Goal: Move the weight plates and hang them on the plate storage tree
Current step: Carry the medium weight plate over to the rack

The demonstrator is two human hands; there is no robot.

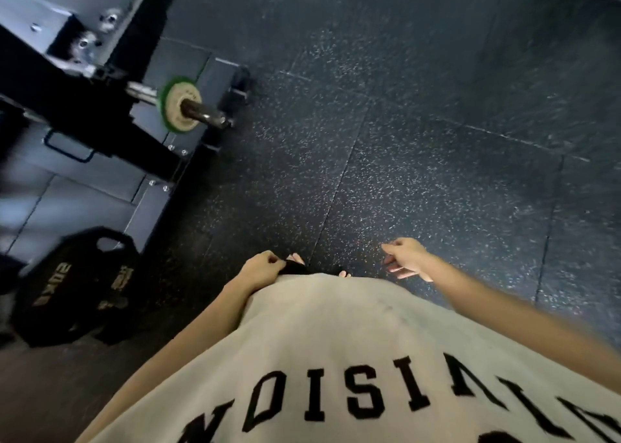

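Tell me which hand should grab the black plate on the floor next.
Left. The black plate lies on the person's left, nearer the left hand. The right hand hangs farther off on the other side. Both hands look empty.

floor [403, 140]: dark speckled rubber tiles | black plate [75, 284] lies at left

Dark speckled rubber floor tiles [403, 140] with seams.

I wear a loose light-grey cotton T-shirt [336, 325] with big black block letters [369, 392] across its front. My arms are bare below it, and my toes [297, 258] show.
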